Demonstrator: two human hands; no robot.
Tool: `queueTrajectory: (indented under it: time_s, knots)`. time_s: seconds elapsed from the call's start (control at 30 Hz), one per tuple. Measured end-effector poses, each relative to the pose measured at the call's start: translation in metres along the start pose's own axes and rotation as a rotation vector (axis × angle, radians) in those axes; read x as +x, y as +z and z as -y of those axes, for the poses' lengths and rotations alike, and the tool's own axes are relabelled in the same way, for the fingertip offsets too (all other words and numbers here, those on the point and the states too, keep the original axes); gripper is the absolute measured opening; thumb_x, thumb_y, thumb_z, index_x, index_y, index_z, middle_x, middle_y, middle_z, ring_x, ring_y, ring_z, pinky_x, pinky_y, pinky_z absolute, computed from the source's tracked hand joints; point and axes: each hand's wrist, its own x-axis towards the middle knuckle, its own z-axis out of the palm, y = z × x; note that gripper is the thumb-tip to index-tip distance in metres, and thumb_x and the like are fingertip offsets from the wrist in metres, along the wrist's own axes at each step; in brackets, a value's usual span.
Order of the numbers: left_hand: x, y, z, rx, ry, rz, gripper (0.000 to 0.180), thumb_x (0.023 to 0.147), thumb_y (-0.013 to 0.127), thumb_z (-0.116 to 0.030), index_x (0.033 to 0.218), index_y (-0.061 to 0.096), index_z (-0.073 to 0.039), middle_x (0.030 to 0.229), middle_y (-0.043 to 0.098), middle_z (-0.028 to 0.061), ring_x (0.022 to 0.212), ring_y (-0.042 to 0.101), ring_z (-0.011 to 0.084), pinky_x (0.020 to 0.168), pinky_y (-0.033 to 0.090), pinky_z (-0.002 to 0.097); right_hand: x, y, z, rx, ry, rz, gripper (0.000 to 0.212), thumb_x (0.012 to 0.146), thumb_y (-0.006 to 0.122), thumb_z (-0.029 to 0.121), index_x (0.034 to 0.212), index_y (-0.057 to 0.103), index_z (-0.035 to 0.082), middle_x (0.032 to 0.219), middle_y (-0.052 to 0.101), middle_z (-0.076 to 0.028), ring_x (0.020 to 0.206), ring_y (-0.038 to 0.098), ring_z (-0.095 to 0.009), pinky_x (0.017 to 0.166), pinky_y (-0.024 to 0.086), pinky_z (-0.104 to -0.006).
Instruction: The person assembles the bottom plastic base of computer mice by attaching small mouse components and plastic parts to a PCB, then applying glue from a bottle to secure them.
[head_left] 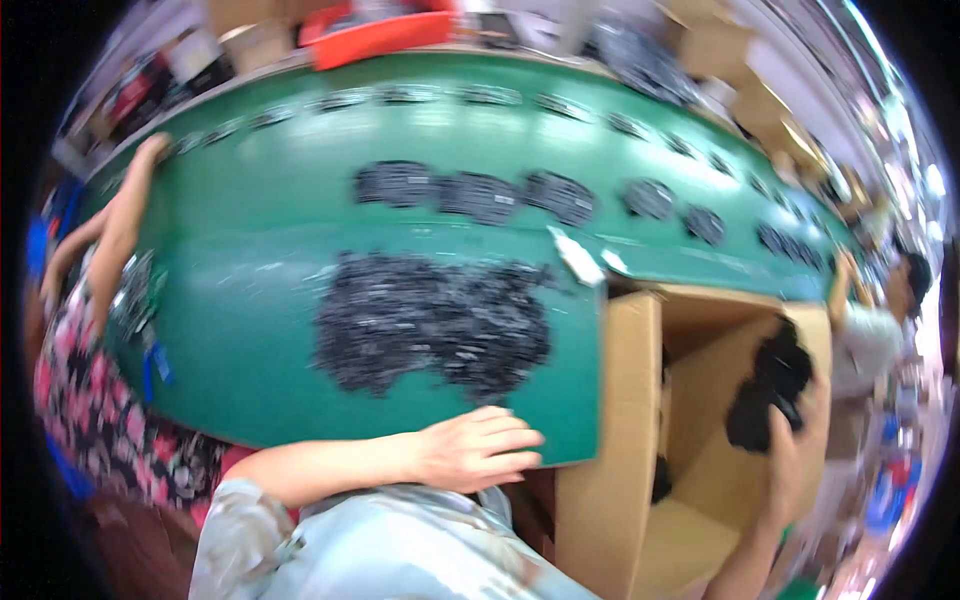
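Note:
My left hand [482, 448] rests at the near edge of the green table, its fingers loosely stretched out and holding nothing. Just beyond it lies a wide heap of small black parts [430, 318]. On the right, my right hand [790, 455] reaches into an open cardboard box [612, 420] and grips a clump of black parts [770, 385]. Motion blur hides the exact shape of these parts. A few more dark pieces [661, 478] show low inside the box, near its left wall.
Several black round grilles [480, 197] lie across the middle of the green table [240, 340], with a row of small flat pieces behind. A white bottle [576, 257] lies near the box. Co-workers sit left [110, 400] and right [868, 335]. An orange-red bin [380, 35] stands at the back.

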Motion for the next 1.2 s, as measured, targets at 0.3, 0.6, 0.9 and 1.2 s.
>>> queueTrajectory:
  time_s: [0.3,0.6,0.9,1.2]
  knots:
    - [-0.053,-0.169,0.005,-0.33,-0.263,-0.793,0.073,0.086,0.071,-0.036,0.141,0.036,-0.003,0.144,0.036,0.0135,0.124,0.043,0.0226,0.099,0.04,0.0374,0.006,0.083,0.26,0.975,-0.143,0.564,0.094,0.058,0.072,0.02,0.145,0.037,0.005,0.135,0.048,-0.014,0.121,0.053,-0.029,0.101,0.043,-0.0393]
    - [-0.17,-0.245,0.075,-0.432,-0.866,-1.326,0.045,0.09,0.062,-0.001,0.132,0.045,-0.001,0.116,0.058,0.0077,0.105,0.055,0.012,0.093,0.045,0.0268,0.034,0.317,0.449,1.11,-0.024,1.366,0.062,0.075,0.07,0.01,0.134,0.051,0.004,0.128,0.053,-0.021,0.114,0.055,-0.021,0.097,0.043,-0.0307]
    - [-0.23,-0.258,0.107,-0.014,-1.038,-1.375,0.036,0.09,0.062,-0.004,0.123,0.051,0.004,0.099,0.066,0.0093,0.084,0.061,0.0103,0.074,0.051,0.0254,0.053,0.351,0.466,0.71,-0.338,1.165,0.034,0.076,0.078,0.022,0.101,0.07,0.0,0.132,0.056,-0.012,0.114,0.056,-0.022,0.098,0.042,-0.0346]
    - [-0.269,-0.261,0.081,0.195,-1.0,-1.549,0.037,0.092,0.059,-0.003,0.126,0.046,0.005,0.104,0.064,0.0112,0.089,0.061,0.0115,0.077,0.051,0.0252,0.05,0.339,0.475,0.91,-0.191,1.262,0.027,0.082,0.073,0.008,0.107,0.068,0.002,0.093,0.069,-0.002,0.089,0.062,-0.011,0.088,0.045,-0.0248]
